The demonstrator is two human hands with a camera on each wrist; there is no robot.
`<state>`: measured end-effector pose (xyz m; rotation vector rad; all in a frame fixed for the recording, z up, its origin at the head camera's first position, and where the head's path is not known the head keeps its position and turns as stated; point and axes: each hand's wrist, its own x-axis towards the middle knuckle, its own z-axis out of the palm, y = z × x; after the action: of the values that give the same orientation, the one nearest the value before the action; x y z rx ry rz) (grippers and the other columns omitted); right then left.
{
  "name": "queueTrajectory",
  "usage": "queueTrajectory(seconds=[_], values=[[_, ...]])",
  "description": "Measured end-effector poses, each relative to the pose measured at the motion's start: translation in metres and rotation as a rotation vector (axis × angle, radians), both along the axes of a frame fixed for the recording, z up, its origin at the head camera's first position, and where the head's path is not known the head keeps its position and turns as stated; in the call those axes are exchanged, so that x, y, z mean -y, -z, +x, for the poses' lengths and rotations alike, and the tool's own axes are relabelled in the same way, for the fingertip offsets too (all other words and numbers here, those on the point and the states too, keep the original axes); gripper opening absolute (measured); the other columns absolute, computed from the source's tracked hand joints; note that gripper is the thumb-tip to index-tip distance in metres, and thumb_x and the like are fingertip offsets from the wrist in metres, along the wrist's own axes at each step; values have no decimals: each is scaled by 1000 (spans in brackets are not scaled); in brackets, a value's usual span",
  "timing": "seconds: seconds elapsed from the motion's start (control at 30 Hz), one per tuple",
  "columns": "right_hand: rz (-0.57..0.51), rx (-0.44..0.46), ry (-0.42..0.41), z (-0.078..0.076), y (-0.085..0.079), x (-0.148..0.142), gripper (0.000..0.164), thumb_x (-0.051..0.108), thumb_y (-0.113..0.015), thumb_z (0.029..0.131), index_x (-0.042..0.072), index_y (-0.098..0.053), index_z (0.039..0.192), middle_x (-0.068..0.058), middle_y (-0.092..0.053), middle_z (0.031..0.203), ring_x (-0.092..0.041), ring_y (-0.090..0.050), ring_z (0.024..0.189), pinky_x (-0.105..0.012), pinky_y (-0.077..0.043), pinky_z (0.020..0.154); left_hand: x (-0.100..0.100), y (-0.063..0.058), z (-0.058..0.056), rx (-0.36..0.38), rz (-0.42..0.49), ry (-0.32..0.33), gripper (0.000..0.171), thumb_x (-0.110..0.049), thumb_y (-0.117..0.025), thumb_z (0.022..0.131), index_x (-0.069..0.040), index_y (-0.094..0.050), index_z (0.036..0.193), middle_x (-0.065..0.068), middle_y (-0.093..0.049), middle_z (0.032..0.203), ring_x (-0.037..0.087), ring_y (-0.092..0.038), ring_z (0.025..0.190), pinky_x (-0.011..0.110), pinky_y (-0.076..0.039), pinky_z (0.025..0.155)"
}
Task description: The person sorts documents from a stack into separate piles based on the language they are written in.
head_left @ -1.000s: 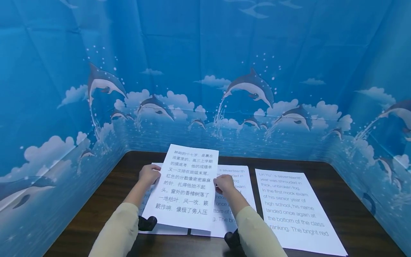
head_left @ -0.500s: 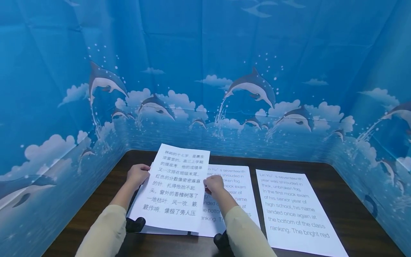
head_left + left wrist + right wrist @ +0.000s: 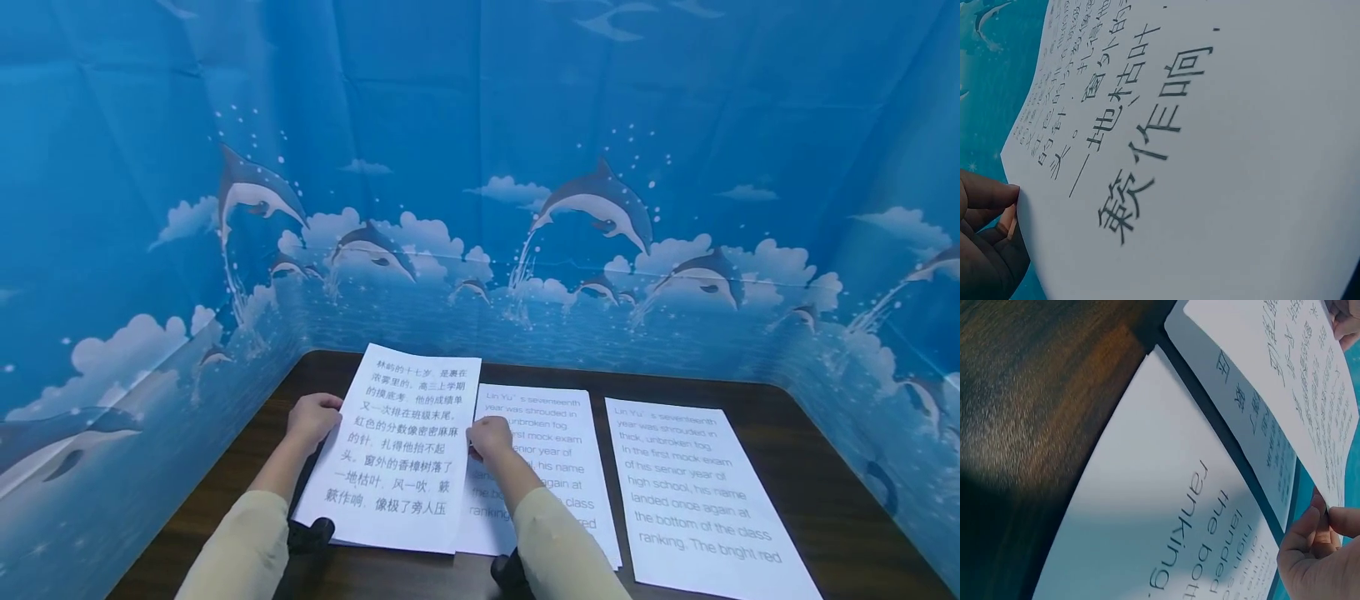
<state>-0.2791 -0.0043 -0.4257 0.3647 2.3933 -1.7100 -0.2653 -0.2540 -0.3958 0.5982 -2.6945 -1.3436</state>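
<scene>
Between both hands is a white sheet of paper (image 3: 397, 450) printed with large Chinese text. My left hand (image 3: 313, 418) pinches its left edge, thumb on top in the left wrist view, where the sheet (image 3: 1229, 187) fills most of the picture. On the opposite edge, my right hand (image 3: 491, 437) pinches the paper between thumb and fingers, as the right wrist view shows with the hand (image 3: 1322, 544) at lower right. Raised above the table, the sheet hangs over another Chinese-printed page (image 3: 1235, 394), which the head view mostly hides.
Right of the held sheet lies an English-printed stack of paper (image 3: 543, 492), partly under my right forearm. Farther right is another English page (image 3: 690, 492). All lie on a dark wooden table (image 3: 817, 467), enclosed by a blue dolphin-print curtain (image 3: 480, 167).
Both hands have carried the Chinese sheet leftward and lowered it, so it now covers the left page and uncovers more of the middle English one. Both grips stay on its edges.
</scene>
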Motion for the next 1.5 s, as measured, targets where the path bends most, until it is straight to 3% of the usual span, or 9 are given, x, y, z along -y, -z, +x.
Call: queueTrajectory(seconds=[0.1,0.23,0.33,0.5,0.83,1.13,1.5], values=[[-19,-9,-5,2,2,0,9,6,-51,78,2,-60,79,-9,-52,72,-18,-53,62,-22,-44,50,-1,2,1,3,4,-8,30,-3,-46,84,6,-48,112,26,-44,109,38,-45,94,41,-45,66],[-10,-1,-14,3,3,0,9,5,-51,78,2,-60,77,-9,-53,71,-19,-54,62,-26,-46,54,1,6,1,4,-10,-15,29,-3,-46,83,6,-50,110,26,-46,106,37,-46,92,34,-43,57],[0,12,-6,3,5,1,10,4,-50,78,2,-60,76,-9,-53,70,-19,-54,61,-26,-46,53,1,10,-1,-9,-28,-8,27,-3,-45,82,6,-52,107,25,-48,104,35,-48,89,27,-39,52],[-7,22,15,3,9,2,10,4,-50,78,2,-59,76,-9,-53,68,-19,-54,60,-25,-44,51,1,18,-3,-20,-44,5,27,-2,-45,81,6,-53,106,25,-49,101,34,-49,87,26,-38,51],[-10,51,-37,4,19,3,7,6,-54,78,1,-59,80,-9,-53,69,-18,-54,59,-25,-46,52,-2,29,0,0,-76,-14,27,0,-45,78,7,-54,103,25,-50,99,35,-49,85,31,-42,55],[-73,66,-98,8,16,4,16,9,-53,81,-3,-57,90,-11,-53,77,-20,-56,66,-27,-49,57,3,33,1,6,-116,-10,26,-1,-44,79,8,-54,101,26,-51,96,35,-50,83,33,-42,58],[-123,93,-149,4,16,0,25,16,-53,82,-3,-56,98,-11,-55,82,-19,-58,69,-28,-49,61,11,35,-1,14,-91,-72,30,-4,-44,81,10,-50,106,29,-47,103,39,-47,91,47,-41,75]])
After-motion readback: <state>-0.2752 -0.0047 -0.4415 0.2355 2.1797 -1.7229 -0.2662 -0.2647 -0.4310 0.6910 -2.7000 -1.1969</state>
